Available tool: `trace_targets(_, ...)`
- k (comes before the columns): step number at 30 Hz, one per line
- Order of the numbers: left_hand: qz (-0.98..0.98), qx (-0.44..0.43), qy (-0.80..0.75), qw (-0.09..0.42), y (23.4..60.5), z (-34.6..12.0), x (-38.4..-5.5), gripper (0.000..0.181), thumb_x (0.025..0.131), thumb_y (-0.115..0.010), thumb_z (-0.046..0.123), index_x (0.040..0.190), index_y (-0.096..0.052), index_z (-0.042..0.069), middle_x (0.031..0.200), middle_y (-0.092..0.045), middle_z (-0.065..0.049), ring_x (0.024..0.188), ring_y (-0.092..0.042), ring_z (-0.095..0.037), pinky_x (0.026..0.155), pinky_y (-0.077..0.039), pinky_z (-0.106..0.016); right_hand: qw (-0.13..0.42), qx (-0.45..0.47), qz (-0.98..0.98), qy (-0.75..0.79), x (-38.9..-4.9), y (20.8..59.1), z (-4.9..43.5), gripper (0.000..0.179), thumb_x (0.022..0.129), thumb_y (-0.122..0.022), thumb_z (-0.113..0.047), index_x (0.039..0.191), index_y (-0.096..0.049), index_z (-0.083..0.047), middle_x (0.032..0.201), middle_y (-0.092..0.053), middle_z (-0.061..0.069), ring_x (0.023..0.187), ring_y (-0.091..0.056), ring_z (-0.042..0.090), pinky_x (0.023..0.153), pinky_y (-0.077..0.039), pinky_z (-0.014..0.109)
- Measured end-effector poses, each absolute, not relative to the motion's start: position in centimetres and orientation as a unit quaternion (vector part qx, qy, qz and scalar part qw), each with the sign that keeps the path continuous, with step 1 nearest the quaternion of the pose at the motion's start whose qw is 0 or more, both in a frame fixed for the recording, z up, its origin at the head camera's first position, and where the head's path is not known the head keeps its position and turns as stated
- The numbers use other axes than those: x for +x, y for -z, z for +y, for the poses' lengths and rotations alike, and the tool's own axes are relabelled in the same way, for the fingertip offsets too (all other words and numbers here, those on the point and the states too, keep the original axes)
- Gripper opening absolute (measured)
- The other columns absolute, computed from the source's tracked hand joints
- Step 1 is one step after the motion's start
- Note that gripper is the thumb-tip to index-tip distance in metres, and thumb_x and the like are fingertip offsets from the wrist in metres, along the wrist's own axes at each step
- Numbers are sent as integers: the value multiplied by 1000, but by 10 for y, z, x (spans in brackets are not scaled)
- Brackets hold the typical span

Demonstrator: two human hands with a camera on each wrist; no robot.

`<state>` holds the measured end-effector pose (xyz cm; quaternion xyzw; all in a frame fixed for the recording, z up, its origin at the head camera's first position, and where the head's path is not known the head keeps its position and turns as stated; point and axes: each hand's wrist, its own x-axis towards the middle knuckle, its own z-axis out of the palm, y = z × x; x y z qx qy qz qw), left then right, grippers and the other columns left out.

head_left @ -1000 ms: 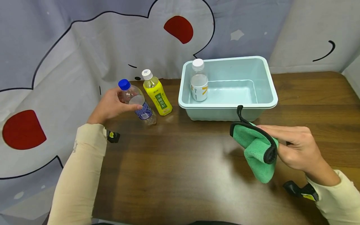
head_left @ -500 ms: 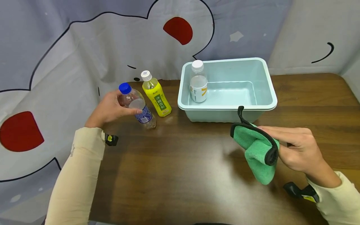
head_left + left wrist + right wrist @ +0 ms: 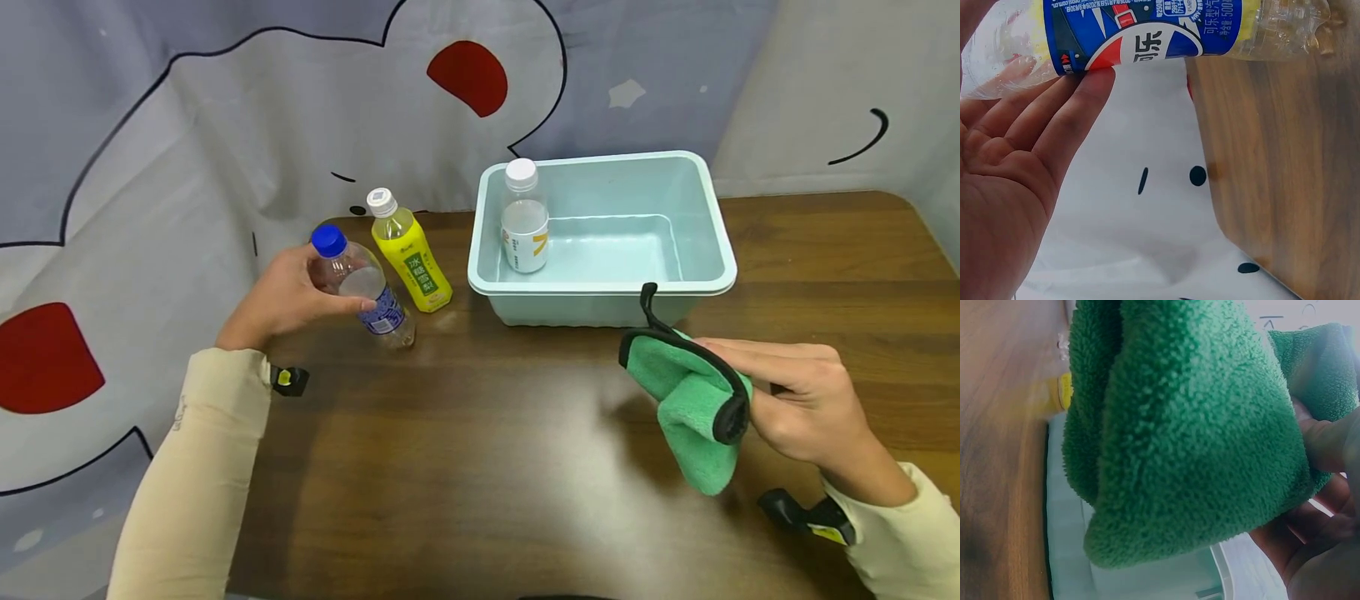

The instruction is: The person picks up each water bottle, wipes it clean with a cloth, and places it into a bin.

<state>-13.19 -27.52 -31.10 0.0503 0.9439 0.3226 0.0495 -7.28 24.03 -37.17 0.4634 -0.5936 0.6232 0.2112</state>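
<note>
Bottle (image 3: 363,279), blue-capped, left of centre, held between thumb and fingers of the left grip (image 3: 281,296), seemingly for steadiness, possibly touching the surface (image 3: 480,500). Green cloth (image 3: 697,408), lower right, pinched in the right grip (image 3: 806,400), perhaps folded for compactness.

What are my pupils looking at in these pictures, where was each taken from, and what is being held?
There is no robot here: a person works with two bare hands. The wide view comes from a camera worn on the head, looking forward and down. The two closer views come from cameras on the wrists, each watching its own hand.

The left hand grips a clear blue-capped bottle. The right hand holds a folded green cloth with black edging.

On the wooden table are a yellow-labelled bottle and a pale blue-green tub. Another bottle, white-capped, stands inside the tub.
</note>
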Motion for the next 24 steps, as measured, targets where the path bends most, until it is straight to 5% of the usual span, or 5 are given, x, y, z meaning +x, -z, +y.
trace_targets(11,947,60,-309,59,305,-268,-130,60,76,-94,40,127,-69,19,116,-77,-9,99,-72,-24,79,-58,-25,217,462,-594,-622,-74,369,238,19,95,-64,9,102,-71,24,122,-76,14,118,-73,15,99,-55,16)
trace_targets(24,952,60,-293,71,303,-260,-125,60,76,-93,45,127,-71,21,95,-73,-9,85,-63,-25,68,-56,-32,212,461,-589,-630,-74,367,237,18,95,-64,9,102,-70,25,122,-76,15,119,-73,16,97,-55,14)
